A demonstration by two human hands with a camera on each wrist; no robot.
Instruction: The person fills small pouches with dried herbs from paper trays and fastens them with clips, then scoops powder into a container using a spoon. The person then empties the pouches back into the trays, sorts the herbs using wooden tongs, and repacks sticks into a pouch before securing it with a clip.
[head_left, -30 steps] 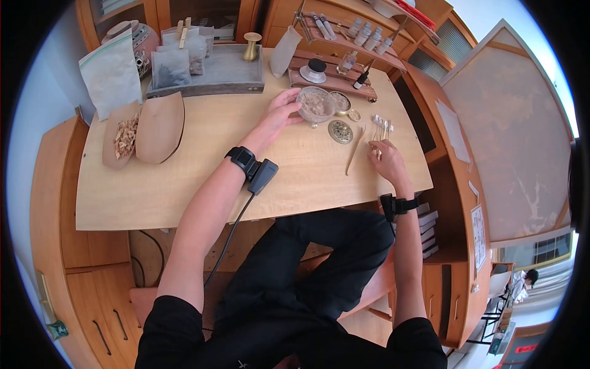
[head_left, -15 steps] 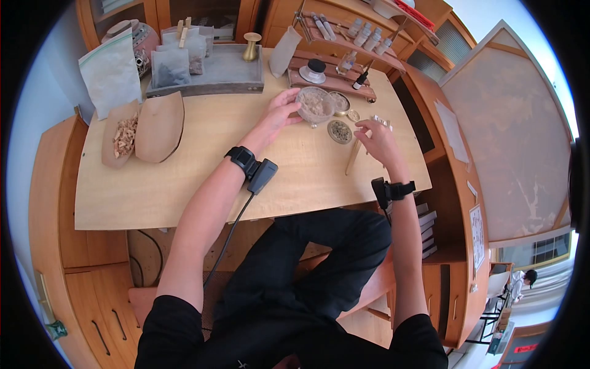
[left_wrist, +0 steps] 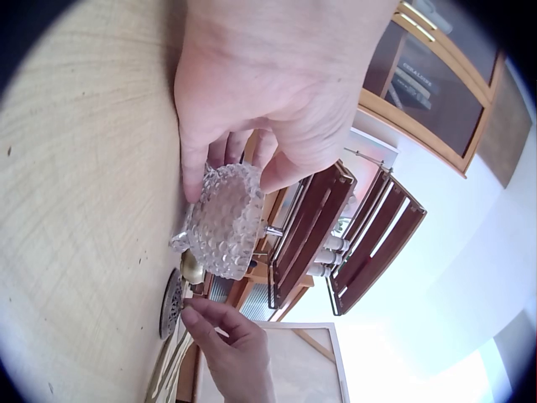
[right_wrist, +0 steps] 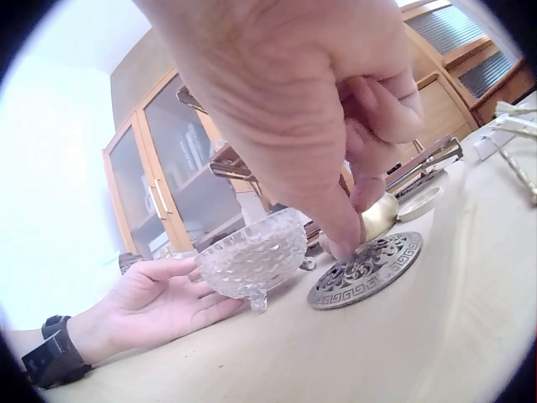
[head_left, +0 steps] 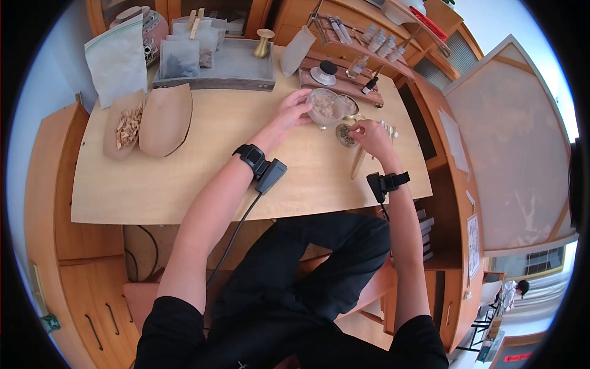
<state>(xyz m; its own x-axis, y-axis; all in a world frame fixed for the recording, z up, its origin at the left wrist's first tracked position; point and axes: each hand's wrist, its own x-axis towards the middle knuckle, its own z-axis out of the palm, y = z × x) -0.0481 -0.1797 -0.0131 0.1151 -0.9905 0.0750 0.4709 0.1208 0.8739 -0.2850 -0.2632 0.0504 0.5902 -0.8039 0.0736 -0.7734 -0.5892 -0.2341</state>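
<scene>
My left hand (head_left: 290,117) holds a clear footed glass bowl (right_wrist: 256,252) by its side, thumb near the rim and fingers lower down. Pale brownish powder fills the bowl in the head view. To the right, my right hand (head_left: 373,138) reaches down to a round openwork metal lid (right_wrist: 390,267) with a key-pattern border. Thumb and fingertips pinch at the lid's middle, partly hiding it. Close behind sits a small brass pot (right_wrist: 382,214), and a small brass disc (right_wrist: 421,204) lies beside it.
Slender tools (head_left: 388,130) and a wooden stick (head_left: 357,165) lie near the right hand. A wooden rack (head_left: 335,77) with bottles stands behind. At left are two paper trays (head_left: 166,120), one holding wood chips, a white pouch (head_left: 117,61) and a grey tray (head_left: 236,77) with bags.
My right hand has left the slender tools and moved left to the openwork lid, where its fingertips now pinch. The left hand stays on the bowl. The head view has shifted slightly.
</scene>
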